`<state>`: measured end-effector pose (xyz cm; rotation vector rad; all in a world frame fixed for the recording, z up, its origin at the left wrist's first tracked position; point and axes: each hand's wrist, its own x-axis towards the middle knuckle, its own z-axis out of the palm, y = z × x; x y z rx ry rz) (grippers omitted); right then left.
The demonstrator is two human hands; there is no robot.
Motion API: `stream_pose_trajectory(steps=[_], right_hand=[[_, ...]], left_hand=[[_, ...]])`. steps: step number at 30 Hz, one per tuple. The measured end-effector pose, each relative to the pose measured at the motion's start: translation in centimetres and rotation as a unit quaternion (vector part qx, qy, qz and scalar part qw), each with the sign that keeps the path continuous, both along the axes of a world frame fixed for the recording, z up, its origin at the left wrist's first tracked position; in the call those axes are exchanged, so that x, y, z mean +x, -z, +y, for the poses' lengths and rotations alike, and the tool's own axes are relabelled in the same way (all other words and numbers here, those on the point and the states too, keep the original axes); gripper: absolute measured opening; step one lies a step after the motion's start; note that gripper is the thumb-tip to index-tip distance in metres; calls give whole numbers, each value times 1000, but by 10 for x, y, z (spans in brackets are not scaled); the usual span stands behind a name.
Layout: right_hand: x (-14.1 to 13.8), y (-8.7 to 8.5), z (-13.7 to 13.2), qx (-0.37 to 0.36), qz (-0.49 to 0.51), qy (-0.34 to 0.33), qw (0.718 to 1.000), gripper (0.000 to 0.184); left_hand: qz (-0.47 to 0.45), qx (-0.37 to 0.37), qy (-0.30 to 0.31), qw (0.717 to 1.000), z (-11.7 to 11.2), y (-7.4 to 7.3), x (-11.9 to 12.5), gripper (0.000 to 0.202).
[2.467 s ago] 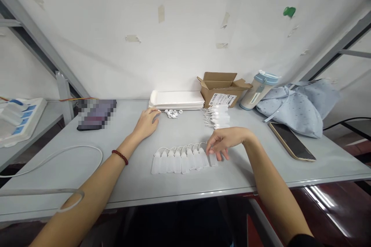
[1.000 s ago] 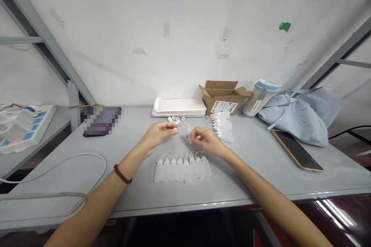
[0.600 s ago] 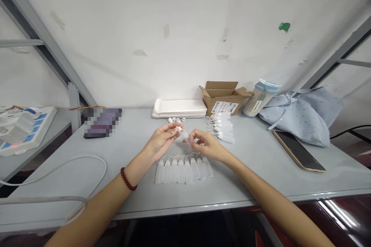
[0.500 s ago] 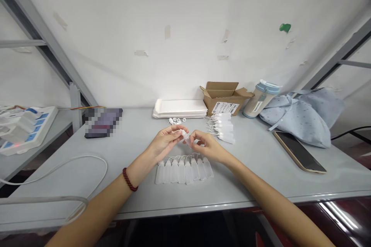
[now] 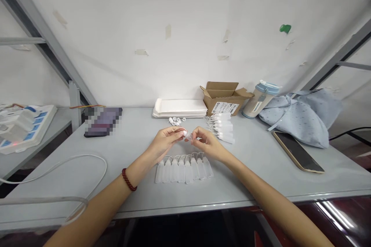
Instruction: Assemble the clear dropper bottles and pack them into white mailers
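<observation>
Between my two hands is a small translucent squeeze bottle (image 5: 189, 136). My left hand (image 5: 165, 142) pinches its white cap (image 5: 184, 133) at the neck end. The fingers of my right hand (image 5: 206, 143) are closed on the bottle's body, hiding part of it. Just below my hands, a row of similar clear bottles (image 5: 181, 170) lies flat on the table, thin white tubes curving from their tops. Beyond my left fingers sits a little heap of white caps (image 5: 174, 122). Right of that, several capped bottles (image 5: 224, 126) lie in a stack.
At the back stand a pile of white trays (image 5: 181, 107), an open cardboard box (image 5: 222, 102) and a tumbler (image 5: 259, 100). A blue cloth bag (image 5: 298, 117) and a phone (image 5: 298, 152) lie right. A blurred dark phone-like object (image 5: 103, 122), cable (image 5: 87, 156) and power strip (image 5: 31, 129) are left.
The bottle has tilted closer to level between my hands, and my right fingers have shifted slightly on its body. More of the heap of caps shows now.
</observation>
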<state>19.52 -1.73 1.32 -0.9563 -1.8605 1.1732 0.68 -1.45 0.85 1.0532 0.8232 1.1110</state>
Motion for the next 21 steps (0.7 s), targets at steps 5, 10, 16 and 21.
stream_pose_trajectory(steps=[5, 10, 16, 21], right_hand=[[3, -3, 3, 12, -11, 36, 999, 15], [4, -7, 1, 1, -6, 34, 999, 18], [6, -9, 1, -35, 17, -9, 999, 8], [7, -9, 0, -40, 28, -30, 998, 5]], left_hand=[[49, -3, -10, 999, 1, 2, -1, 28], [74, -4, 6, 997, -3, -2, -2, 27], [62, -46, 35, 996, -9, -10, 2, 35], [57, -72, 73, 993, -11, -12, 3, 38]])
